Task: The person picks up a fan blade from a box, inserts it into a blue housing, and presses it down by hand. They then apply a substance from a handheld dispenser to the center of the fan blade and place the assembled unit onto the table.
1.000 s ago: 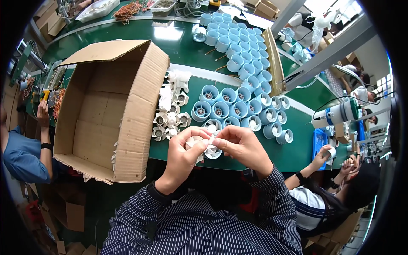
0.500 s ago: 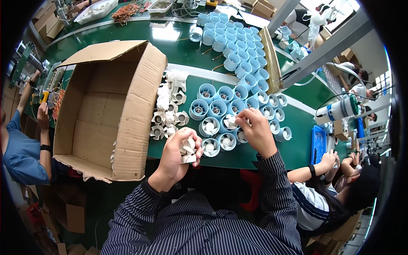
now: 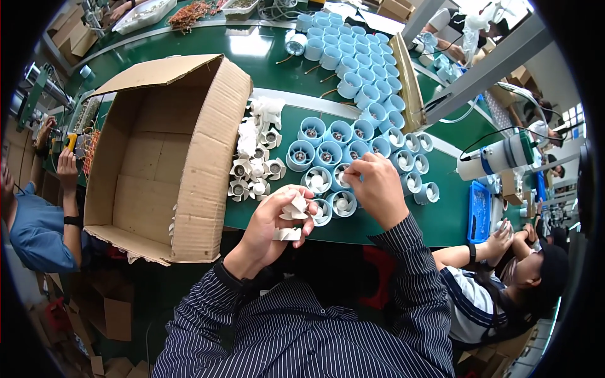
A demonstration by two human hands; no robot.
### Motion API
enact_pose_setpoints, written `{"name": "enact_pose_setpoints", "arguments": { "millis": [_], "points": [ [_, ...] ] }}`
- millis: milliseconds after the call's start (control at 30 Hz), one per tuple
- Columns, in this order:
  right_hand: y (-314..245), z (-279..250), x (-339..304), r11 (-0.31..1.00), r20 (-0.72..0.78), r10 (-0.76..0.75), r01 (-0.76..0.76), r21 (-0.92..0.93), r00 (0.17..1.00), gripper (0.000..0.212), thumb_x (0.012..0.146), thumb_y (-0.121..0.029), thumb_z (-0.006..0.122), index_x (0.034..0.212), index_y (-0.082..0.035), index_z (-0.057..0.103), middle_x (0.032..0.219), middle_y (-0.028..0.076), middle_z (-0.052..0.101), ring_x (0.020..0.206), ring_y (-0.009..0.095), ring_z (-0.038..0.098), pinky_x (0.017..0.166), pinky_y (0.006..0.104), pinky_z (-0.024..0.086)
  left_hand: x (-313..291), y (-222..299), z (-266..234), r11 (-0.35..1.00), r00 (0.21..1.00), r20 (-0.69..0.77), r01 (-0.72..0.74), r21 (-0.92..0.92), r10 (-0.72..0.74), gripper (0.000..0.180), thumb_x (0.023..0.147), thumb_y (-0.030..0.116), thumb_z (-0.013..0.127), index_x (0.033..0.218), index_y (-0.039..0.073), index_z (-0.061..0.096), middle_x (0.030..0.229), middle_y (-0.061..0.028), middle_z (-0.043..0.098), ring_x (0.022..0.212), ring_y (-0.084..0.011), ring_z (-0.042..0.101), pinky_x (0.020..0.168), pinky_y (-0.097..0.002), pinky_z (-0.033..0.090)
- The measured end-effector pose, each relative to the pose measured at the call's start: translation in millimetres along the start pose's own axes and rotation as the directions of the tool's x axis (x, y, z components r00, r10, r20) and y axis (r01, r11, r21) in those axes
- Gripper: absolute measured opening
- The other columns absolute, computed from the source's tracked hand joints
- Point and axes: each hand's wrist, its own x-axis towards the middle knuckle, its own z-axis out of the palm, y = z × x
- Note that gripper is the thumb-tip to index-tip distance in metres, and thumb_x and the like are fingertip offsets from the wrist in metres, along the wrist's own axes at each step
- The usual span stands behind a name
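Just below the fingertips of the right hand point(image 3: 378, 186), there is a light blue cup point(image 3: 332, 179) with a white fan wheel point(image 3: 342, 177) inside, partly covered by the fingers. The thumb and forefinger come close together, but one cannot tell whether they pinch the wheel or only touch it. The mouth of the cup faces upward, so its long axis appears about upright under this grip. The right hand is the nearer one; the left hand point(image 3: 268, 227) stays apart, to the left of it and closer to the body. This left hand is half curled around several held wheels point(image 3: 293, 206), one between thumb and fingers, another lower, near the palm. Beyond the left hand and a little to its left, loose wheels point(image 3: 275, 168) lie on the green table point(image 3: 435, 223), beside the cardboard box point(image 3: 213, 157). Ahead of the right grip, cups with uncovered motors point(image 3: 328, 155) stand close together
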Motion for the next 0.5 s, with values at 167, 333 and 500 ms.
{"name": "enact_pose_setpoints", "arguments": {
  "millis": [167,333,500],
  "points": [
    [-36.2,-20.7,-5.8,0.948,0.015,0.071,-0.073,0.311,0.997,0.018,0.09,-0.01,0.086,0.107,-0.006,0.082,0.09,0.008,0.071,0.078,0.024,0.068,0.07,0.0353,0.055,-2.9,2.3,5.7,0.988,1.0,0.029,-0.012,0.154,0.008,0.038,0.114,0.034,0.055,0.134,0.002,0.058,0.105,-0.0106,0.07,0.076,-0.016,0.069,0.053,-0.0284,0.054],
    [-74.3,-33.8,-18.6,0.823,0.051,-0.028,-0.006,0.569,0.998,0.025,0.088,-0.006,0.088,0.112,-0.006,0.082,0.095,0.009,0.074,0.079,0.024,0.072,0.07,0.0329,0.057,-7.9,-1.2,5.9,0.86,0.995,0.1,-0.068,0.506,0.02,0.042,0.113,0.037,0.057,0.133,0.001,0.062,0.099,-0.0096,0.071,0.076,-0.0146,0.069,0.058,-0.0274,0.054],
    [-59.9,-29.7,-36.8,0.804,0.004,-0.217,0.176,0.568,0.976,0.024,0.09,-0.005,0.085,0.113,-0.005,0.079,0.1,0.01,0.075,0.085,0.026,0.075,0.072,0.0354,0.059,-12.3,0.7,10.7,0.743,0.99,0.124,-0.04,0.668,-0.059,0.046,0.115,0.039,0.056,0.133,-0.002,0.064,0.091,-0.0085,0.073,0.073,-0.0137,0.069,0.066,-0.0269,0.054]
  ]
}}
